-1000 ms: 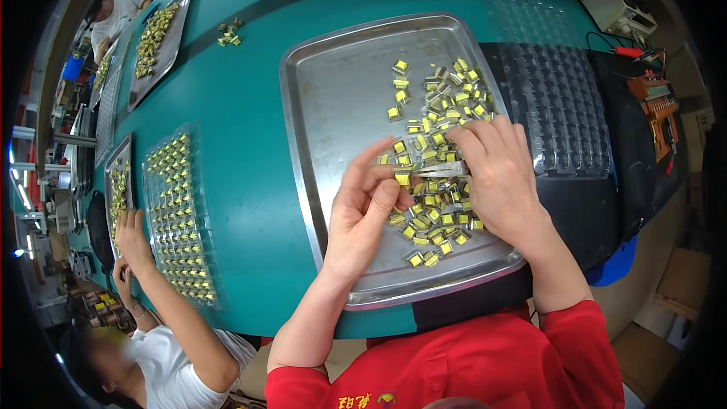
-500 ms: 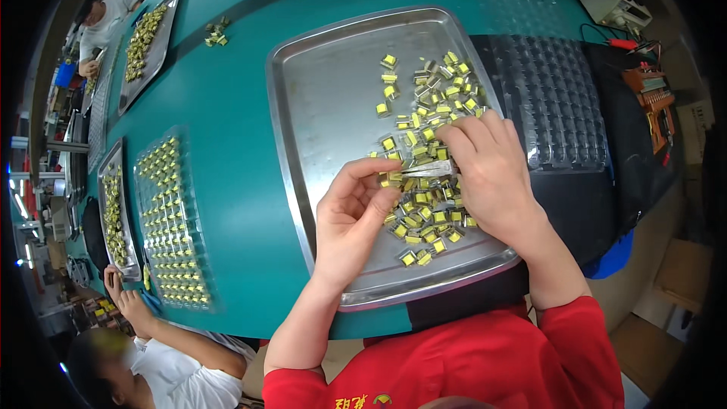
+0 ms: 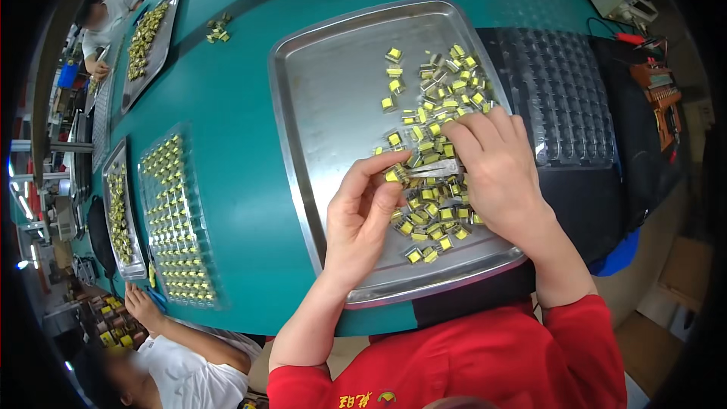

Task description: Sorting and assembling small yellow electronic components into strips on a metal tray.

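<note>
While amid loose parts (image 3: 445,243), left grip (image 3: 357,223) tight on component (image 3: 393,175), right grip (image 3: 501,182) around tool (image 3: 443,169)

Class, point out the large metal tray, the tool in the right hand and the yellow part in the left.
Large metal tray (image 3: 326,106): head view, bare floor.
Metal tool (image 3: 447,168): head view, broader visible end.
Held yellow part (image 3: 392,176): head view, yellow face.

The left hand (image 3: 359,220) and right hand (image 3: 496,174) are held near each other, the 2 forearms (image 3: 312,324) angled inward. The left thumb (image 3: 386,198) and index finger (image 3: 376,163) are set in a pinch; the right hand's back is turned upward, its fingers (image 3: 478,130) bent and its thumb hidden.
</note>
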{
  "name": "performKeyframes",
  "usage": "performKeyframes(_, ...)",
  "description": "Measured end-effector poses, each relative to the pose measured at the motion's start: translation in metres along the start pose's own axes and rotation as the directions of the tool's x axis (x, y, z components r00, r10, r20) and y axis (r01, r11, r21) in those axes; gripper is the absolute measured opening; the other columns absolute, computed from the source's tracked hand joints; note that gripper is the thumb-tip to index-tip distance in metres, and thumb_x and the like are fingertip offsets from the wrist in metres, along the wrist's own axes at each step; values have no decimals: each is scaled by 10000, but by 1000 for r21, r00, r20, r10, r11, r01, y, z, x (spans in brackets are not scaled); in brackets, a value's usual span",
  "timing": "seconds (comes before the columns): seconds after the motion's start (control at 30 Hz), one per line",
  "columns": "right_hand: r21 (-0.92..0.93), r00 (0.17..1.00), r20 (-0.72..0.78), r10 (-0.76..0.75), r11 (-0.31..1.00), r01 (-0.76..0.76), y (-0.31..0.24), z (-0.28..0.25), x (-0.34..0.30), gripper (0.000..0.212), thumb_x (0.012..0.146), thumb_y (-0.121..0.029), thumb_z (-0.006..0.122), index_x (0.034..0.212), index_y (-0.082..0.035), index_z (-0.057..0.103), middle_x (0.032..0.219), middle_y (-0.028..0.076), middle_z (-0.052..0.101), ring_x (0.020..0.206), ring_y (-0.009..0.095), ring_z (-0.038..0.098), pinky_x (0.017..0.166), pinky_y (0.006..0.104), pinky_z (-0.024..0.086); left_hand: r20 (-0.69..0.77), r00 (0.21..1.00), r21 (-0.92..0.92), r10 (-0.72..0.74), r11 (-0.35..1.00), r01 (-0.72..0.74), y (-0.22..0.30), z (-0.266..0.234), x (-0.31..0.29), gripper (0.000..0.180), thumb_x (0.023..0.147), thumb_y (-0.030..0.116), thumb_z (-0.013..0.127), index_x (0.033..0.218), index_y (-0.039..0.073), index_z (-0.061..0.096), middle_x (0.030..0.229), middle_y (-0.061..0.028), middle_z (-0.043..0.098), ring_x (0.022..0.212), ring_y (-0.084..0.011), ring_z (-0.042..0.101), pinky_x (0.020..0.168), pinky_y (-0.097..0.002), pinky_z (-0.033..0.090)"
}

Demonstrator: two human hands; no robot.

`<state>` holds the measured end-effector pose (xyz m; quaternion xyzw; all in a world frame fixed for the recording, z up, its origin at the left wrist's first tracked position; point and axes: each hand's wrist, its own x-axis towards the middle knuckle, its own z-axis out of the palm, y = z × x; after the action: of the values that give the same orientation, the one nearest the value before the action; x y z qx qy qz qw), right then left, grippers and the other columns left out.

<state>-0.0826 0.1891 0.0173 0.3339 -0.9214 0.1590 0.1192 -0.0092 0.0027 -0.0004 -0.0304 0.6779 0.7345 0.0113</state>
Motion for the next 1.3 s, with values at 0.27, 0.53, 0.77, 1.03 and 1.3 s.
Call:
performKeyframes(0.27, -57, 996, -71, -55, 997, 51, 1, 3, -1, 279, 765, -56, 575, 1032, -10, 644, 924, 77, 600, 878, 240, 533, 766, 360, 415, 9, 1000, 22, 3, 1000, -3, -4, -2, -1, 302, 1030, 123, 520, 1308, 8, 549, 1096, -33, 583, 867, -86, 547, 805, -228, 465)
performKeyframes(0.53, -28, 999, 11, -44, 999, 44, 1, -2, 0, 311, 746, 14, 580, 1047, -6, 654, 981, 102, 628, 895, 277, 563, 798, 383, 432, 80, 994, 183, 76, 979, -90, -5, -3, 3, 367, 943, -59, 563, 1305, -1, 559, 1203, -58, 491, 1066, -126, 534, 924, -263, 452)
performKeyframes(0.77, 59, 998, 14, -54, 997, 53, 3, -5, 2, 346, 688, 80, 569, 1009, -14, 658, 924, 114, 628, 886, 293, 564, 793, 395, 432, 74, 985, 229, 153, 959, -166, 1, -5, 3, 407, 911, -84, 575, 1309, 3, 579, 1223, -77, 470, 1081, -139, 526, 942, -269, 445)
performKeyframes(1.03, 217, 995, -92, 27, 976, -7, 7, -11, 2, 401, 637, 144, 554, 994, -16, 641, 898, 121, 603, 862, 316, 543, 776, 412, 416, 60, 996, -345, -61, 935, 78, 4, -8, 2, 458, 1013, 240, 575, 1426, 88, 450, 1129, -53, 565, 926, -132, 535, 869, -291, 444)
performKeyframes(1.3, 158, 996, -92, -15, 987, 30, 6, -2, 1, 380, 641, 128, 581, 983, -23, 646, 870, 111, 593, 852, 310, 552, 760, 405, 433, 221, 966, -747, -134, 614, 256, -14, -19, 7, 464, 965, 384, 613, 1302, 83, 505, 1004, -44, 619, 851, -112, 565, 813, -271, 475)
